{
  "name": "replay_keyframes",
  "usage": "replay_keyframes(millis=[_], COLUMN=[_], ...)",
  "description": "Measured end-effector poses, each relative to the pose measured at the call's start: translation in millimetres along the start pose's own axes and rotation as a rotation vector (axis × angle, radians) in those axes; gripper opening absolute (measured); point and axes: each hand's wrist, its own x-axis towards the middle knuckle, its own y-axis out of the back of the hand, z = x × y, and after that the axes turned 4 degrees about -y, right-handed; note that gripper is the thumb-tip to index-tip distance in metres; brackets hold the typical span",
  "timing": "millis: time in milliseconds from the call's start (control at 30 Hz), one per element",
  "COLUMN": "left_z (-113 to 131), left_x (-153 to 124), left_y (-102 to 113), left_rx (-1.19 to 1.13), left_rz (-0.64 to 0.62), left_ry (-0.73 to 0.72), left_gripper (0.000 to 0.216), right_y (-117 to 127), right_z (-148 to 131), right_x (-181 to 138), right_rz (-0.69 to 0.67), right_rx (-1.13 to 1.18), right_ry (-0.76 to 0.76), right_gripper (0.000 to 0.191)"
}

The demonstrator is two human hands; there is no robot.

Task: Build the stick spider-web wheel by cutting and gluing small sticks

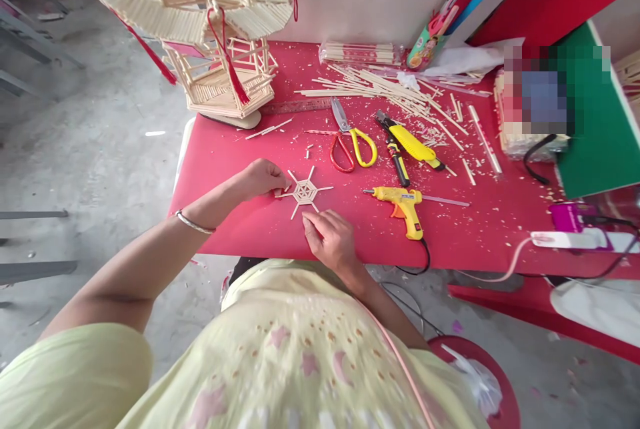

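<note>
A small six-spoked wheel of thin wooden sticks (305, 191) lies flat near the table's front edge, with hexagonal rings around its middle. My left hand (264, 179) is closed in a pinch at the wheel's left spoke, a short pale stick piece (287, 186) at its fingertips. Below the wheel, my right hand (331, 235) is loosely curled, its fingertips near the lower right spoke; whether they hold anything is hidden. Right of the wheel lies a yellow hot glue gun (404, 205) with a glue stick in its back. Scissors (347, 139) with one red and one yellow handle lie behind.
A stick-built pagoda model (225, 89) with red tassels stands at the back left. A yellow utility knife (415, 143), black-and-yellow pliers (397, 161), loose sticks (380, 89) and scraps lie on the red table (225, 149). A power strip (575, 239) sits far right.
</note>
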Motion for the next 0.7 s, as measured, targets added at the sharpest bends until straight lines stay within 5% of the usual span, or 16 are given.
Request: replay_keyframes(millis=[700], left_z=[-5.0], left_x=[9.0], left_y=[-8.1], left_rx=[-0.133], left_rz=[-0.012], left_ry=[0.061], left_gripper=[0.021], right_y=[0.0], right_z=[0.2], right_x=[1.2], right_rz=[-0.024], right_rx=[-0.01], right_ry=[-0.02], right_gripper=[0.017])
